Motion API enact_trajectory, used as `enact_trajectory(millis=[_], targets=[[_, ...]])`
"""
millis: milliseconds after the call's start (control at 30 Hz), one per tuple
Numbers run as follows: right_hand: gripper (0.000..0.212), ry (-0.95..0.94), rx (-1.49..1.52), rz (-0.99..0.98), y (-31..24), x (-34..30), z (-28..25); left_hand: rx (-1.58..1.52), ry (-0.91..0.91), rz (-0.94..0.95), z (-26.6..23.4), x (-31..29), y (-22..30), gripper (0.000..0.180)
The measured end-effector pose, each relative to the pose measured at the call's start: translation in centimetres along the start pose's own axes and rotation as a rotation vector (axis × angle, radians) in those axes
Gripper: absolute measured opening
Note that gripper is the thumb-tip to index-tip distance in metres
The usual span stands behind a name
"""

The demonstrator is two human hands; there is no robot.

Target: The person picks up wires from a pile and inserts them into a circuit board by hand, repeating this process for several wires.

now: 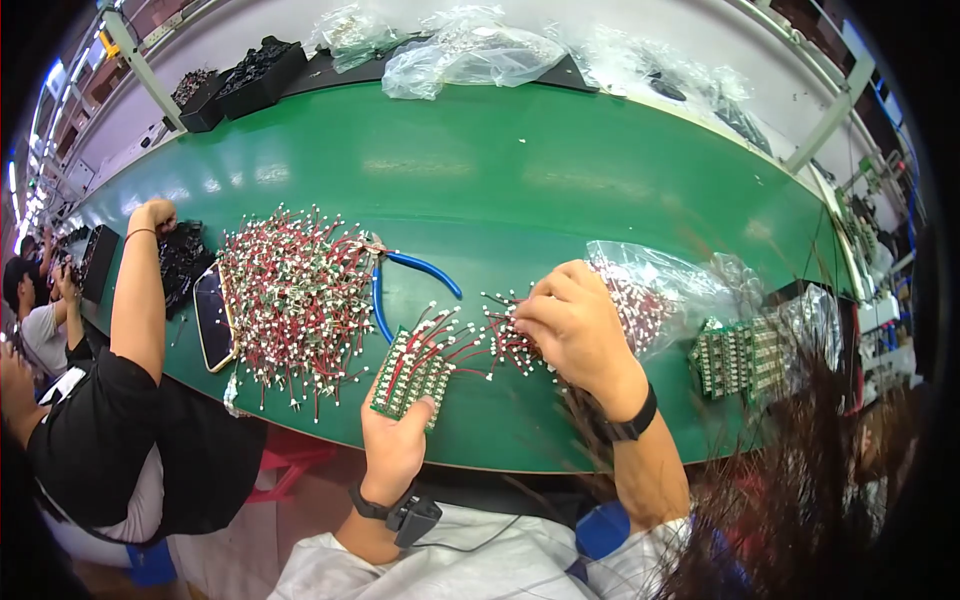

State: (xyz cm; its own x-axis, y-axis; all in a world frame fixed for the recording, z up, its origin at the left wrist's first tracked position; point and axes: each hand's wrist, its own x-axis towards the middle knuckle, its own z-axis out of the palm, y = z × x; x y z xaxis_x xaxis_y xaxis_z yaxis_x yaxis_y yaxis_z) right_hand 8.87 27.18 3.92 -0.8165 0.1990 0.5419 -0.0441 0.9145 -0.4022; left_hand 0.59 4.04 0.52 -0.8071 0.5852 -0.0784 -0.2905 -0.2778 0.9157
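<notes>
My left hand (395,440) grips a green circuit board panel (408,376), thumb along its lower right edge. Rows of small white connectors cover the panel, and several red wires stick up from its upper part. To the right, my right hand (575,325) has its fingers pinched together over a small heap of red wires with white plugs (508,335); whatever sits between the fingertips is too small to make out. Behind the panel lie blue-handled pliers (425,273). A large pile of wired connector pieces (295,300) spreads left of the pliers.
Right of my right hand lies a clear plastic bag (690,300) of red wires, then a stack of green panels (735,360). A phone (212,315) borders the large pile. A co-worker's arm (140,290) reaches over black parts (182,265). Plastic bags (470,60) line the back of the green table (480,150).
</notes>
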Motion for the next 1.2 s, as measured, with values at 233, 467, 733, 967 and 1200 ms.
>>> enact_trajectory(millis=[233,467,733,967,1200], targets=[[0.016,0.240,0.411,0.067,-1.7,0.9,0.5,-0.063,0.007,0.003,0.1,0.2,0.0,0.060],[0.015,0.050,0.689,0.225,-3.7,0.1,1.0,-0.060,-0.002,0.016,0.6,0.6,-0.7,0.055],[0.013,0.072,0.383,-0.057,-6.0,-0.5,1.9,-0.032,-0.021,0.010,1.2,1.0,-1.4,0.059],[0.015,0.030,0.414,-0.014,-6.7,-1.2,3.3,0.096,-0.063,0.132,1.9,1.0,-1.9,0.067],[0.014,0.014,0.484,0.014,-6.9,-1.2,3.5,-0.033,-0.097,0.110,2.7,0.6,-1.7,0.068]])
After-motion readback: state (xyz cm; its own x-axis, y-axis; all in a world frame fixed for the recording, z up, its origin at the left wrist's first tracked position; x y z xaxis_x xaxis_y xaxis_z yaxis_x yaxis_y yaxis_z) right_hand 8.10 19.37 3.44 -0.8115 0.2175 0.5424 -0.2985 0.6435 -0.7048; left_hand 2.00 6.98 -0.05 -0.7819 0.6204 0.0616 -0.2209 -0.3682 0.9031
